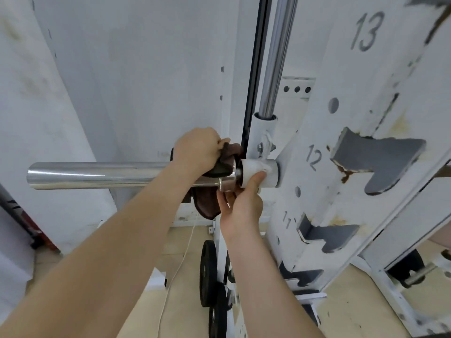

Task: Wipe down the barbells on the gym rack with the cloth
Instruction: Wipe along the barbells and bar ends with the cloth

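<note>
Currently: cloth clamped on the barbell sleeve, other hand at the housing

L hand (197, 148) sits on top of the barbell sleeve (97, 175), fingers curled over and gripping the brown cloth (230, 152) against the chrome; cloth is at the inner end of the sleeve, right up against the chrome flange (228, 182), w/ a loose fold hanging below the bar just beside my other hand's fingers; rest of the sleeve sticks out bare to the left, horizontal and shiny. R hand (244, 206) comes up from underneath; thumb lies on the front of the white housing (268, 170) where the bar meets the rack, fingers reach up behind the flange, so I'm holding that joint from below; fingertips are hidden behind the metal, can't tell exactly what they touch.

Above the housing a chrome guide rod (275, 57) runs upward, its foot seated in a white socket; a black strip runs alongside it on the left. To the right is the white rack upright (361, 81) w/ painted nos. 13, 12, 11 and grey hook-shaped slots; paint chipped and rust spots round the slot at 12. Down on the floor, black weight plates (207, 274) stand on edge near the rack base; a thin white cord (181, 259) trails over the tan floor between my forearms; white wall behind.
</note>
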Action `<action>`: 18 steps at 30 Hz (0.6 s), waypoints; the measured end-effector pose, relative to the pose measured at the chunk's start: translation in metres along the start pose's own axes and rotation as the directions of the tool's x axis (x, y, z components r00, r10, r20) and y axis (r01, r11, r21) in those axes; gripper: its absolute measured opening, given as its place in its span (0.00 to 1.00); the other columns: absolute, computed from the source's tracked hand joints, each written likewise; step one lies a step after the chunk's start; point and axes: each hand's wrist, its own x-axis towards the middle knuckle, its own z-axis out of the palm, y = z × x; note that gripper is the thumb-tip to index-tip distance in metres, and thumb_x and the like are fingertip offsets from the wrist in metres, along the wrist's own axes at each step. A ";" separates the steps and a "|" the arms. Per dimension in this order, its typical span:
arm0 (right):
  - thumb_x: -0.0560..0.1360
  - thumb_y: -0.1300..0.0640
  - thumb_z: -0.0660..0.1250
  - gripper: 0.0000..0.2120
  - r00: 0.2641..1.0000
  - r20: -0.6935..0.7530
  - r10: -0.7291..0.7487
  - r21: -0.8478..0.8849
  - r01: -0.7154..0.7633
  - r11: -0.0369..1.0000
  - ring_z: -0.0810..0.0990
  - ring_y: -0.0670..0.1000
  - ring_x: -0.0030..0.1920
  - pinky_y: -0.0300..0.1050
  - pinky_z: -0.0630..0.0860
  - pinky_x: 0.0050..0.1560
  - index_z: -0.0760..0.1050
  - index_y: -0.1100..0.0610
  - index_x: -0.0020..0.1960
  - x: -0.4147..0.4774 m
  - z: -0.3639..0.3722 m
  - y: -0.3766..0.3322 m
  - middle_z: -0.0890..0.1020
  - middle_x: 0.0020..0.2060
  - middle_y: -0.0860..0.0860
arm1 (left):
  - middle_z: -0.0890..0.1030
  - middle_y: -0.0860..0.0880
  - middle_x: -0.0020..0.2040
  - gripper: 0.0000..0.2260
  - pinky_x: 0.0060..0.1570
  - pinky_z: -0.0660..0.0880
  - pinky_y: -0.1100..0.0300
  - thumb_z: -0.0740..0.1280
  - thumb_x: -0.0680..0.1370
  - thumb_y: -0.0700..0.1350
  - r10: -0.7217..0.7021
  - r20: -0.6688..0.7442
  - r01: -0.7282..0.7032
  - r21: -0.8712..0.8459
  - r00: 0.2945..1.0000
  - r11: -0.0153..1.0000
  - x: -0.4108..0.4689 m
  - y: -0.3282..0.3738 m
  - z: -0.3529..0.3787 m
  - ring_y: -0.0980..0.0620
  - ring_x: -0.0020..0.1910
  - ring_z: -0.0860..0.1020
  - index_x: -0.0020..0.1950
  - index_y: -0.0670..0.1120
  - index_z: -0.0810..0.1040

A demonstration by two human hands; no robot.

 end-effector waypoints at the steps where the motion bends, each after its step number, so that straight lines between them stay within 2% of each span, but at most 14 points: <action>1: 0.76 0.35 0.59 0.29 1.000 -0.003 -0.002 0.005 0.002 1.000 0.82 0.52 0.53 0.52 0.78 0.60 0.75 0.57 0.64 0.001 0.000 0.000 0.83 0.51 0.55 | 0.74 0.47 0.34 0.14 0.35 0.65 0.57 0.61 0.80 0.50 0.004 -0.061 -0.005 -0.016 0.998 1.000 -0.006 -0.004 -0.001 0.42 0.40 0.77 0.38 0.44 0.75; 2: 0.77 0.36 0.59 0.29 1.000 0.004 -0.004 0.029 0.003 1.000 0.82 0.52 0.53 0.52 0.77 0.61 0.75 0.57 0.64 0.001 0.001 0.001 0.83 0.50 0.55 | 0.77 0.48 0.35 0.14 0.36 0.67 0.56 0.62 0.79 0.52 0.022 -0.089 -0.029 -0.075 0.996 0.997 -0.013 -0.006 -0.003 0.44 0.41 0.78 0.39 0.45 0.77; 4: 0.78 0.38 0.59 0.26 0.997 0.076 0.009 0.070 -0.014 0.997 0.81 0.51 0.56 0.49 0.78 0.59 0.74 0.56 0.66 0.003 -0.001 0.004 0.83 0.54 0.53 | 0.80 0.54 0.43 0.15 0.41 0.73 0.55 0.60 0.79 0.59 0.128 -0.101 -0.144 -0.162 0.987 0.976 -0.032 0.001 -0.005 0.50 0.45 0.78 0.49 0.50 0.80; 6: 0.80 0.45 0.62 0.21 0.987 0.157 0.035 0.099 -0.051 0.994 0.80 0.49 0.56 0.43 0.78 0.52 0.73 0.55 0.68 0.003 -0.001 0.007 0.82 0.55 0.50 | 0.79 0.55 0.49 0.18 0.42 0.75 0.52 0.52 0.80 0.61 0.307 -0.137 -0.310 -0.001 0.942 0.951 -0.052 0.014 0.008 0.49 0.48 0.78 0.57 0.54 0.77; 7: 0.79 0.45 0.63 0.21 0.986 0.163 0.048 0.096 -0.064 0.993 0.80 0.49 0.55 0.43 0.78 0.50 0.73 0.54 0.68 0.004 0.000 0.008 0.82 0.54 0.50 | 0.79 0.53 0.51 0.20 0.41 0.75 0.51 0.49 0.81 0.59 0.344 -0.171 -0.334 0.083 0.923 0.939 -0.056 0.020 0.015 0.47 0.48 0.78 0.59 0.53 0.76; 9: 0.77 0.42 0.65 0.22 0.990 0.133 0.050 0.057 -0.058 0.997 0.81 0.50 0.56 0.43 0.79 0.48 0.74 0.53 0.66 0.005 0.000 0.007 0.84 0.53 0.50 | 0.79 0.51 0.50 0.19 0.38 0.75 0.51 0.48 0.82 0.57 0.300 -0.172 -0.281 0.129 0.938 0.951 -0.050 0.022 0.022 0.46 0.46 0.79 0.58 0.52 0.75; 11: 0.78 0.42 0.64 0.21 0.994 0.109 0.021 0.028 -0.024 0.999 0.82 0.50 0.54 0.46 0.79 0.53 0.77 0.56 0.62 0.005 0.002 0.006 0.85 0.50 0.52 | 0.79 0.50 0.48 0.14 0.36 0.73 0.53 0.52 0.82 0.54 0.287 -0.097 -0.261 0.222 0.953 0.940 -0.043 0.010 0.019 0.43 0.45 0.79 0.57 0.50 0.74; 13: 0.78 0.43 0.64 0.19 0.998 0.061 -0.031 0.032 0.029 0.999 0.81 0.49 0.43 0.51 0.78 0.59 0.76 0.59 0.54 0.007 0.002 0.007 0.81 0.37 0.52 | 0.80 0.45 0.44 0.11 0.32 0.69 0.54 0.57 0.81 0.48 0.250 -0.060 -0.201 0.431 0.966 0.880 -0.046 -0.022 0.005 0.39 0.41 0.80 0.59 0.47 0.74; 15: 0.78 0.43 0.64 0.17 0.998 0.049 -0.043 0.029 0.041 0.999 0.77 0.48 0.37 0.53 0.77 0.60 0.74 0.58 0.49 0.007 0.003 0.007 0.74 0.29 0.50 | 0.77 0.46 0.34 0.12 0.29 0.68 0.56 0.56 0.81 0.47 0.079 -0.115 -0.006 0.533 0.990 0.846 -0.065 -0.061 -0.015 0.43 0.29 0.75 0.56 0.44 0.76; 17: 0.78 0.43 0.64 0.17 0.997 0.058 -0.045 0.034 0.043 0.999 0.74 0.48 0.34 0.51 0.77 0.61 0.72 0.58 0.49 0.006 0.005 0.008 0.72 0.28 0.50 | 0.72 0.50 0.31 0.16 0.33 0.67 0.55 0.50 0.81 0.49 0.035 -0.165 0.063 0.553 0.986 0.831 -0.072 -0.081 -0.013 0.48 0.28 0.70 0.51 0.45 0.76; 18: 0.78 0.43 0.63 0.16 0.997 0.063 -0.053 0.028 0.051 0.998 0.73 0.47 0.33 0.49 0.77 0.58 0.71 0.57 0.48 0.006 0.006 0.008 0.71 0.27 0.50 | 0.75 0.51 0.34 0.17 0.39 0.70 0.53 0.49 0.82 0.50 0.083 -0.168 0.008 0.479 0.982 0.878 -0.071 -0.073 -0.009 0.48 0.32 0.73 0.50 0.47 0.76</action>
